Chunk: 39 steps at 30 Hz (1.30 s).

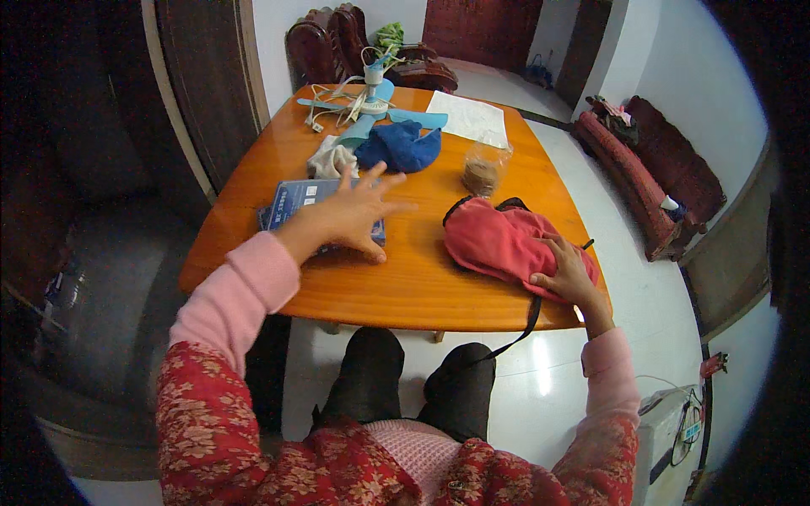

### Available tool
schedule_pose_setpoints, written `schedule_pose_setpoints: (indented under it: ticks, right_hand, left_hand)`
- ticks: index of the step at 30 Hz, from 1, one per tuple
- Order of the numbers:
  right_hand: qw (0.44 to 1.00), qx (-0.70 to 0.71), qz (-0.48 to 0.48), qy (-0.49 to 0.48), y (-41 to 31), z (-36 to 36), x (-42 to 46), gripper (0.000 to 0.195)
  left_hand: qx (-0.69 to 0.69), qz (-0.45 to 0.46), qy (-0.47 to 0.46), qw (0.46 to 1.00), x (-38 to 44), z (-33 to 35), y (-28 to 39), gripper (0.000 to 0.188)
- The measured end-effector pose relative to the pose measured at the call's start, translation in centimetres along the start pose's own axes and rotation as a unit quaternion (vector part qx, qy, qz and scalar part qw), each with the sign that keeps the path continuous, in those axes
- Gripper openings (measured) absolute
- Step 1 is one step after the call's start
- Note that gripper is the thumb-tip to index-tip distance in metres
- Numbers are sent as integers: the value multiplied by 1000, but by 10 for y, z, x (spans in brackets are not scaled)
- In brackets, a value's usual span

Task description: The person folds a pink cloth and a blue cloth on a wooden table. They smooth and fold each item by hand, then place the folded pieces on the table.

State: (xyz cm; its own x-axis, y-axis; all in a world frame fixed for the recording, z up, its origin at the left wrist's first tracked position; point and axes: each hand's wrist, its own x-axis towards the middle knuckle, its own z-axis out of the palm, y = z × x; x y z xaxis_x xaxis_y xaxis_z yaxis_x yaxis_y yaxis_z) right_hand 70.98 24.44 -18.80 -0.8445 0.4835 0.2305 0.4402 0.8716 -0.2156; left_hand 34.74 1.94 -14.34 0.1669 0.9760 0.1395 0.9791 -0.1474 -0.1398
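My left hand (348,212) hovers with spread fingers above a blue printed box (294,196) on the wooden table (405,291), partly hiding it. It holds nothing. At the table's right, my right hand (566,272) grips the near right part of a crumpled red fabric bag (487,237) with black trim. A black strap (528,326) runs from the bag over the table's front edge towards my lap. Behind the bag lies a clear plastic bag (497,152) around a brown round item (479,177).
Beyond the box lie a whitish cloth (332,158) and a blue cloth (405,145). A small fan with light-blue blades (417,118) and a tangled cord stands farther back, near a white paper sheet (468,114). A wooden sofa (671,152) is at the right wall.
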Motion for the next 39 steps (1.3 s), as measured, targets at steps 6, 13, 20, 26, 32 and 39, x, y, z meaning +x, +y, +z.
schedule_pose_setpoints:
  ticks: [6, 13, 20, 26, 32, 39]
  right_hand:
    - [1000, 8, -20, -9, -14, -10, -3, 78]
    - [987, -8, -148, -66, -80, 7, 1, 76]
    - [976, -25, -205, -67, -132, 21, 46, 80]
    - [985, 79, -153, 24, -107, -5, 109, 68]
    - [979, -158, -130, -2, -47, 14, 196, 70]
    - [996, -32, -76, -46, 52, 37, 255, 76]
  left_hand:
    - [-68, -75, -121, 988, -21, 0, -18, 56]
    - [-83, -154, -78, 982, -99, -3, -71, 48]
    - [-73, -231, -88, 966, -102, -2, -111, 50]
    - [-103, -93, 109, 984, 11, 14, -107, 65]
    - [25, -75, 123, 989, 109, 62, -71, 66]
    - [17, -85, 84, 993, 96, 60, -127, 42]
